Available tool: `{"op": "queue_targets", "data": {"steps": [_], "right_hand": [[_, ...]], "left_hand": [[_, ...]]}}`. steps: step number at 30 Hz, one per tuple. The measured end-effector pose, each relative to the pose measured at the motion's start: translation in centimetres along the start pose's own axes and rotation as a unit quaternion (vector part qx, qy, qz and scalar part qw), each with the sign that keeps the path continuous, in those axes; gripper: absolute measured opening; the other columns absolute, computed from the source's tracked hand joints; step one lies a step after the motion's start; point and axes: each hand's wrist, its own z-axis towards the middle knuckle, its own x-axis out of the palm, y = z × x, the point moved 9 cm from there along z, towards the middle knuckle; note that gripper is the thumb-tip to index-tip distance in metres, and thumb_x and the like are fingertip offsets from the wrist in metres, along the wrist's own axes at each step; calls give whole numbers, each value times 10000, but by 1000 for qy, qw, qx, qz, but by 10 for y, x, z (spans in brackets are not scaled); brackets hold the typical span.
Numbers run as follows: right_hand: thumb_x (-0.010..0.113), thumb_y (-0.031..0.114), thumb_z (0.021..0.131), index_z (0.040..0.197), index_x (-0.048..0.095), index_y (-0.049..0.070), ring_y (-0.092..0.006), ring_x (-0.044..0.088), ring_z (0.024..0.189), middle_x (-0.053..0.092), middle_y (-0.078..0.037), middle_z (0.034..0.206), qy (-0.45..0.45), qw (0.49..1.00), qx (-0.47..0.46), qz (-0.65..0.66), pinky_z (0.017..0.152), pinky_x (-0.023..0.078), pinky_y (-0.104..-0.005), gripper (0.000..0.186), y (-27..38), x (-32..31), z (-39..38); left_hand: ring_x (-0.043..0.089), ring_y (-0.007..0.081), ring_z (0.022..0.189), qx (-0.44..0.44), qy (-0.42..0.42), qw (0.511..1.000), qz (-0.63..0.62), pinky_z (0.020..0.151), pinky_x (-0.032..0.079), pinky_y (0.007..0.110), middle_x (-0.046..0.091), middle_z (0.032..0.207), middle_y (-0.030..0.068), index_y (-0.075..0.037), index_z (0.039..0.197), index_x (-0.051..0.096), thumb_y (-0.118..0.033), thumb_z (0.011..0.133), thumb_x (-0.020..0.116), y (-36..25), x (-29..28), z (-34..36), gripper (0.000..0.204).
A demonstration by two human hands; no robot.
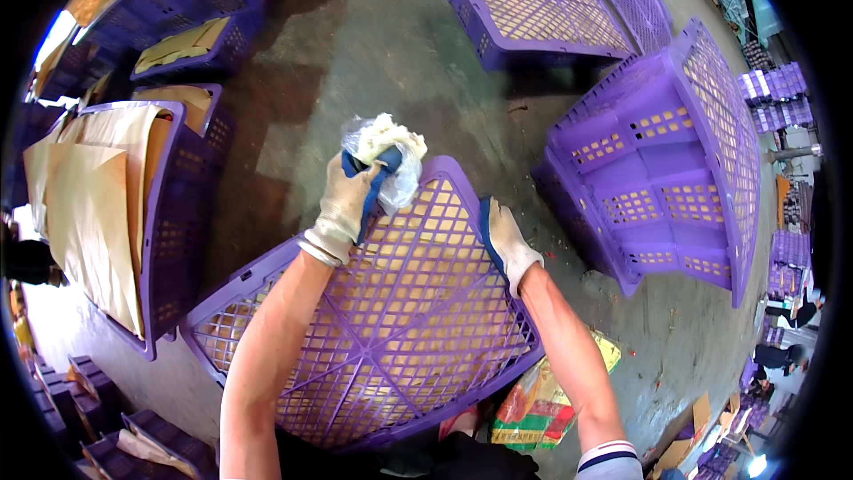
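Note:
In front of me stands a purple plastic crate with a latticed lid (366,352), and brown paper shows through its openings. My left hand (349,198), in a white glove with a blue palm, is closed round a crumpled clear plastic bag (404,169) with whitish material bunched in it. That hand is over the far part of the lid. At the crate's right edge, my right hand (509,240), gloved the same way, lies with its palm side against the rim and its fingers stretched forward; it holds nothing that I can see.
To the left stand purple crates with brown paper, the nearest one (164,231) quite close. A purple crate (657,169) is tipped over at right, and a lidded crate (533,4) lies beyond. A printed, colourful sack (542,404) lies by my right forearm on the concrete floor (382,44).

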Motion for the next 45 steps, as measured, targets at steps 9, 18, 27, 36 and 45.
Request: {"op": "queue_targets", "data": {"steps": [9, 18, 27, 36, 45], "right_hand": [[389, 273, 978, 1025, 570, -41, -346, 613, 930, 618, -263, 1017, -57, 993, -92, 48, 783, 456, -402, 366, -18, -36, -90], [382, 318, 990, 970, 589, -82, -302, 618, 869, 654, -217, 913, -103, 992, -3, 70, 749, 457, -391, 451, -61, -29, -84], [407, 259, 977, 975, 627, 4, -176, 621, 752, 653, -95, 922, 169, 854, 195, 453, 681, 525, -299, 337, -20, 3, -115], [454, 205, 949, 961, 632, -11, -161, 606, 730, 650, -78, 911, 97, 897, 203, 380, 644, 502, -287, 280, -29, 4, -111], [517, 193, 861, 1182, 483, -14, -350, 527, 1041, 553, -199, 1112, -243, 925, -220, -192, 899, 407, -449, 383, 54, -45, -131]], "left_hand": [[621, 141, 890, 6, 34, 987, -154, 779, 484, 276, 661, 1034, 75, 35, 1102, 605, -26, 852, 616, 35, -11, 16, 257], [578, 143, 1016, 30, 42, 990, -135, 887, 466, 273, 593, 1141, 53, -12, 1219, 520, -145, 914, 567, 25, -23, 11, 336], [612, 168, 996, 34, -52, 967, -245, 881, 498, 295, 609, 1134, 73, -19, 1192, 547, -98, 948, 506, 6, -104, -34, 260], [602, 132, 967, 74, -40, 985, -153, 842, 489, 264, 615, 1108, 55, -7, 1174, 556, -177, 943, 521, -6, -102, -38, 290], [615, 162, 975, 91, -100, 983, -121, 863, 504, 296, 608, 1117, 62, -6, 1200, 532, -76, 894, 597, 25, -127, -33, 321]]}}
